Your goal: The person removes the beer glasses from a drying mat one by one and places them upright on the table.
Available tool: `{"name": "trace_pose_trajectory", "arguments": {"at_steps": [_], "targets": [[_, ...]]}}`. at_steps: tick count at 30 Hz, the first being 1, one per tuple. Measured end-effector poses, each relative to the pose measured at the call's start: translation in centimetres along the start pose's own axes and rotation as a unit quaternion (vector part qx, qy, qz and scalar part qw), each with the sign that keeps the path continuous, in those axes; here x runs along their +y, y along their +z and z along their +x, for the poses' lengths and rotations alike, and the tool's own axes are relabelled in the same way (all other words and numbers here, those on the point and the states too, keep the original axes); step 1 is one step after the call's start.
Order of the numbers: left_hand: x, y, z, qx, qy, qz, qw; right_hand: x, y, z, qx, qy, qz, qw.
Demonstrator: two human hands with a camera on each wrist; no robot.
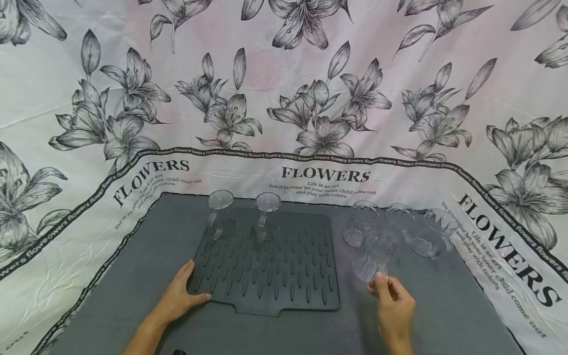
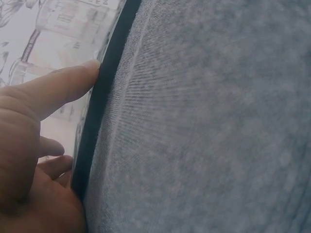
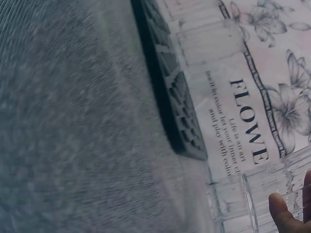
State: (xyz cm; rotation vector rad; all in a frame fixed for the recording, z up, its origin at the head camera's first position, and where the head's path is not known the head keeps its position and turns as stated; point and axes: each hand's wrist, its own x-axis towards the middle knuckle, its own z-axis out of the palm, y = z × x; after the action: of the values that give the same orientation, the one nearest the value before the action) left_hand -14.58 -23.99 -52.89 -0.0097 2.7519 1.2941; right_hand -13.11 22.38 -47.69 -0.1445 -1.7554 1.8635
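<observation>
In the head view my left hand (image 1: pixel 175 296) rests at the left front corner of a dark ridged drying mat (image 1: pixel 266 261), its thumb and fingers spread about the edge. The left wrist view shows that thumb (image 2: pixel 73 82) straight against the mat's side. Two clear mugs (image 1: pixel 267 217) stand at the mat's back left, seemingly bottom up. Right of the mat, my right hand (image 1: pixel 395 303) pinches the handle of a clear mug (image 1: pixel 380 244), the nearest of a group. Whether this mug touches the table cannot be told.
Several more clear mugs (image 1: pixel 428 231) stand close together behind the held one, at the table's back right. A grey cloth covers the table (image 1: pixel 310 335). Flower-printed fabric (image 1: pixel 328 123) hangs behind and along the sides. A small dark object (image 1: pixel 179 352) shows at the bottom edge.
</observation>
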Motion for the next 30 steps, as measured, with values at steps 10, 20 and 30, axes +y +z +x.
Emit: {"name": "trace_pose_trajectory", "arguments": {"at_steps": [10,20,30], "targets": [[0.0,0.1,0.1,0.006,0.006,0.003,1.0000,2.2,-0.2,-0.3,0.017,0.022,0.022,0.9994],[-0.1,0.2,0.1,0.006,0.006,0.009,0.9999,3.4,-0.5,-0.5,0.023,0.030,0.013,0.9992],[-0.1,0.1,0.0,0.005,0.006,0.014,0.9999,3.7,-0.6,-0.5,0.019,0.039,0.016,0.9989]]}}
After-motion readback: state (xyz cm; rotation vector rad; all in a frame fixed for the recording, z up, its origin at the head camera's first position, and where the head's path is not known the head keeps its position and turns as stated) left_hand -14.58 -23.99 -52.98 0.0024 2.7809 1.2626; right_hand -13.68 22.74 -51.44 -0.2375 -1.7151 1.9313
